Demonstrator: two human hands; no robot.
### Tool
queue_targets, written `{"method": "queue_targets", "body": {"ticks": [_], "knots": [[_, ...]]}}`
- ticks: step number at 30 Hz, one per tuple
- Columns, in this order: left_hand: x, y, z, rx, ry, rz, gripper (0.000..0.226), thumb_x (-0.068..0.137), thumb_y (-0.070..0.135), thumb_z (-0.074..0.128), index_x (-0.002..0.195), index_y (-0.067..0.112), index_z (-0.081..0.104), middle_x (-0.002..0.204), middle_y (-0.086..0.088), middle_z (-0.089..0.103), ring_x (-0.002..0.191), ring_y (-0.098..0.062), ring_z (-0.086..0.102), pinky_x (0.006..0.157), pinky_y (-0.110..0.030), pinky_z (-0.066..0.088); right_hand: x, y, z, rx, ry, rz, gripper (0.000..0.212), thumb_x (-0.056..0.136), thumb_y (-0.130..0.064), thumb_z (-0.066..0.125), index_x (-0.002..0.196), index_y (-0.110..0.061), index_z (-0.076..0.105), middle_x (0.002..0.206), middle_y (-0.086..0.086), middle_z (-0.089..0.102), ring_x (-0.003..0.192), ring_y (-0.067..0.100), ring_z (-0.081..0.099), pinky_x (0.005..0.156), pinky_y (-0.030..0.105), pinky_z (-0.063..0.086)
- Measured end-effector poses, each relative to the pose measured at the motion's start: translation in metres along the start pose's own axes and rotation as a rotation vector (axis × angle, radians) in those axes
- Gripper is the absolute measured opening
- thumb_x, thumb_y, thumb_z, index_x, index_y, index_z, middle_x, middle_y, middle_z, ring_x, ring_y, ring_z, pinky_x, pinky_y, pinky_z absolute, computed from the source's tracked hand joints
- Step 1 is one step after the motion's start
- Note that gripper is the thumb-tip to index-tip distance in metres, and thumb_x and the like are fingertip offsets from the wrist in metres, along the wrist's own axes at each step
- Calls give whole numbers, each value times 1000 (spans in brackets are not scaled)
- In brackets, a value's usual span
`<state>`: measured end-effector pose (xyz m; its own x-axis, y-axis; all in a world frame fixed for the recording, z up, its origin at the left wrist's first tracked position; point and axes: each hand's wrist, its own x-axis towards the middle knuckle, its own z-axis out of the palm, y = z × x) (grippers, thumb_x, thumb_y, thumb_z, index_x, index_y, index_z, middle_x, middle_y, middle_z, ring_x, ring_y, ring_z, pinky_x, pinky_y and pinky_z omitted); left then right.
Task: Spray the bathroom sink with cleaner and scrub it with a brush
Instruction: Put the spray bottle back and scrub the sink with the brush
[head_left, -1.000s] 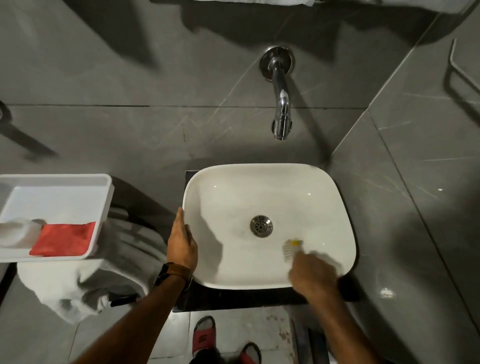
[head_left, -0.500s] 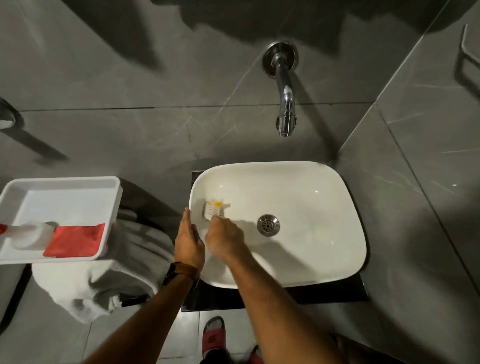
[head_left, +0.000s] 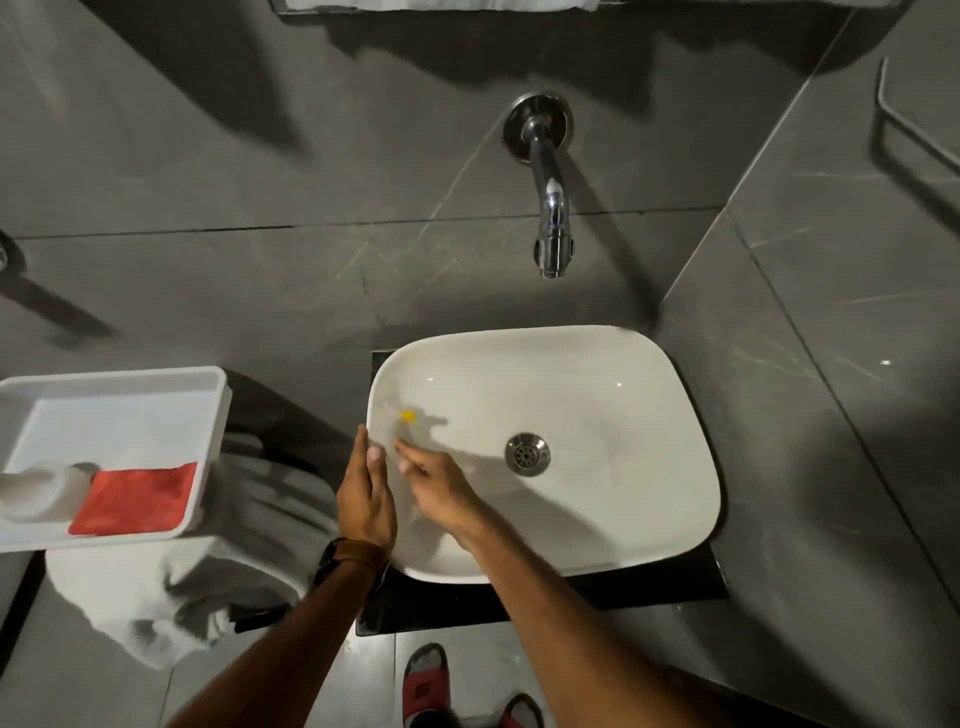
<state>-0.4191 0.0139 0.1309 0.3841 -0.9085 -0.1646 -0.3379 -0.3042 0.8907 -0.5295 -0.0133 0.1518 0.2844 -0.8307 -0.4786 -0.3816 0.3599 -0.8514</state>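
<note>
A white rounded-rectangular sink (head_left: 613, 415) sits on a black slab, with a metal drain (head_left: 527, 453) in its middle. My right hand (head_left: 441, 488) is inside the basin at its left side, shut on a small brush (head_left: 402, 423) with a yellow spot and pale bristles, blurred by motion against the left inner wall. My left hand (head_left: 366, 493) rests on the sink's left rim, fingers laid over the edge, a watch on the wrist. A white bottle (head_left: 39, 493), likely the cleaner, lies in the tray at far left.
A chrome tap (head_left: 550, 208) juts from the grey tiled wall above the sink. A white tray (head_left: 130, 395) at left holds a red cloth (head_left: 135, 499). A white toilet (head_left: 182, 587) stands below the tray. My feet in red sandals (head_left: 426, 686) show at the bottom.
My right hand swept the brush from the basin's front right across to its left wall, then slightly further back. The left hand stayed on the left rim.
</note>
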Motion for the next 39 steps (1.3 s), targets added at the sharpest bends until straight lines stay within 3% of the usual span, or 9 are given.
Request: {"method": "queue_targets", "body": {"ticks": [4, 8, 12, 16, 21, 24, 30, 34, 39], "knots": [[-1, 2, 1, 25, -3, 17, 57, 103, 51, 29, 154, 26, 28, 156, -6, 41, 140, -22, 42, 115, -42, 37, 35, -36, 5, 51, 176, 11, 45, 108, -36, 37, 152, -37, 45, 155, 4, 50, 136, 28, 52, 112, 37, 43], [-3, 5, 0, 30, -8, 17, 57, 103, 51, 28, 154, 26, 28, 155, -6, 41, 139, -24, 43, 113, -41, 38, 20, -35, -7, -82, 57, 41, 43, 106, -42, 40, 144, -30, 57, 148, 8, 57, 131, 31, 56, 109, 41, 44], [-4, 5, -1, 28, -14, 14, 60, 102, 56, 28, 154, 28, 27, 155, -5, 42, 138, -26, 44, 112, -41, 38, -47, -9, -39, -316, -219, 179, 28, 100, -36, 52, 100, -24, 77, 90, -1, 68, 71, 11, 59, 63, 27, 44], [-5, 6, -1, 4, -15, -7, 63, 99, 61, 29, 154, 31, 26, 153, -6, 44, 133, -27, 49, 109, -48, 44, -90, 5, -77, -718, -340, 281, 50, 86, -29, 44, 131, -29, 67, 140, 4, 64, 125, 28, 60, 95, 32, 46], [-4, 7, -2, 13, -32, -12, 61, 100, 60, 31, 154, 34, 23, 153, -3, 43, 132, -28, 50, 105, -54, 46, -104, 23, -166, -1246, 166, 518, 43, 102, -34, 34, 137, -23, 58, 138, 2, 65, 126, 25, 61, 100, 36, 45], [-3, 5, -2, 11, -28, -3, 58, 100, 58, 32, 154, 35, 24, 152, -2, 45, 131, -27, 52, 105, -53, 47, -104, 30, -184, -1303, 224, 598, 42, 102, -27, 34, 134, -21, 61, 136, 2, 66, 125, 24, 62, 96, 32, 44], [0, 2, -1, 34, 1, 24, 63, 98, 59, 29, 154, 28, 29, 153, -4, 45, 135, -26, 48, 109, -51, 44, -82, -8, -52, -1004, -198, 235, 40, 89, -28, 45, 123, -19, 64, 128, 10, 69, 117, 32, 66, 89, 39, 50], [2, -3, -1, 18, -25, 25, 65, 96, 63, 28, 153, 31, 27, 149, -8, 49, 130, -29, 53, 104, -53, 48, -11, -36, -13, -954, 113, -2, 44, 95, -14, 49, 138, -19, 56, 113, 15, 74, 105, 38, 71, 84, 42, 55], [1, -3, 0, 9, -24, 13, 70, 92, 70, 28, 153, 37, 24, 146, -4, 51, 123, -25, 56, 101, -50, 51, 33, -15, -75, -984, 382, 8, 61, 103, -17, 43, 159, -37, 29, 122, 11, 70, 106, 34, 69, 86, 44, 53]]}}
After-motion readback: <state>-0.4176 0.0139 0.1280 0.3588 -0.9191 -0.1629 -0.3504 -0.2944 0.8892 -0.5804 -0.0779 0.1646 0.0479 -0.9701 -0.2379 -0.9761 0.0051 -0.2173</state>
